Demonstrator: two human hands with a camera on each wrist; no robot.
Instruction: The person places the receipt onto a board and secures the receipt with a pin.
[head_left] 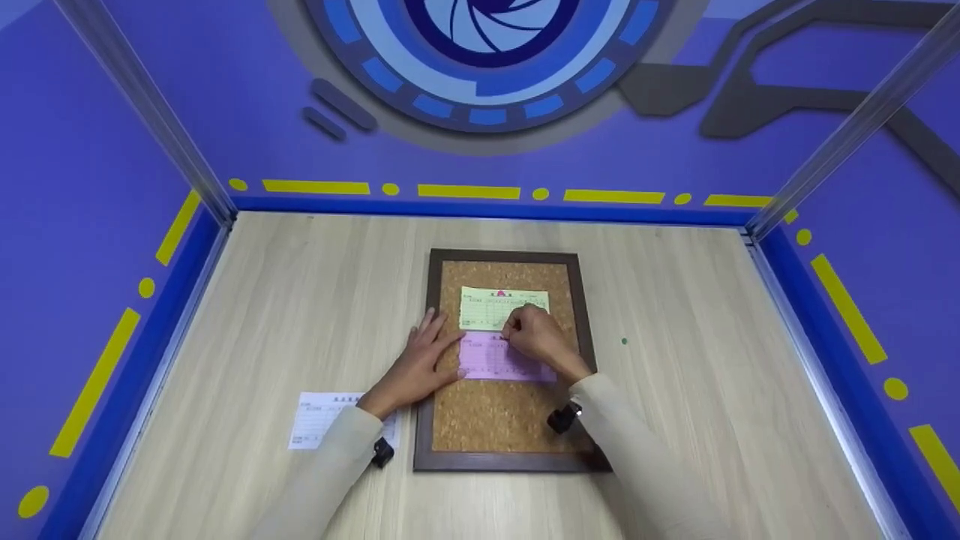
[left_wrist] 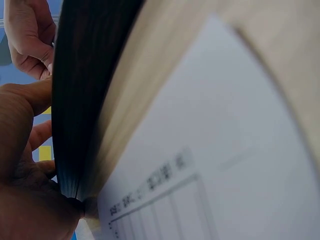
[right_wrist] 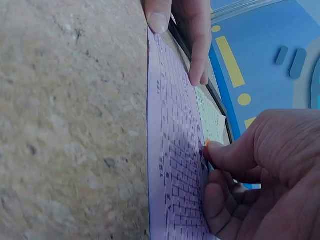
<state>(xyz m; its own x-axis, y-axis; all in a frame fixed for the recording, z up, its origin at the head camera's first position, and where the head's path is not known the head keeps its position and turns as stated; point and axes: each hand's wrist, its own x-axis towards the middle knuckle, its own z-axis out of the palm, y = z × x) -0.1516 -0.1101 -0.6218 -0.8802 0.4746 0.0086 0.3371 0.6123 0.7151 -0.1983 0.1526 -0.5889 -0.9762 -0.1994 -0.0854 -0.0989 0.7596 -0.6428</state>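
Observation:
A pink printed slip [head_left: 480, 361] lies on the framed cork board [head_left: 495, 420], just below a yellow-green slip [head_left: 480, 311]. My left hand [head_left: 420, 364] reaches over the board's left frame with fingers spread, thumb and fingertip pressing on the pink slip's left edge. Near that slip's top edge, my right hand [head_left: 536, 334] pinches a small orange pushpin [right_wrist: 207, 143] between thumb and finger, its tip hidden against the paper. A red pushpin [head_left: 501, 293] sits at the top of the yellow-green slip.
A white printed slip [head_left: 319, 420] lies on the wooden table [head_left: 697, 375] left of the board, partly under my left forearm. To the board's right is a small green dot [head_left: 624, 341]. Blue walls [head_left: 495, 169] enclose the table at the back and sides.

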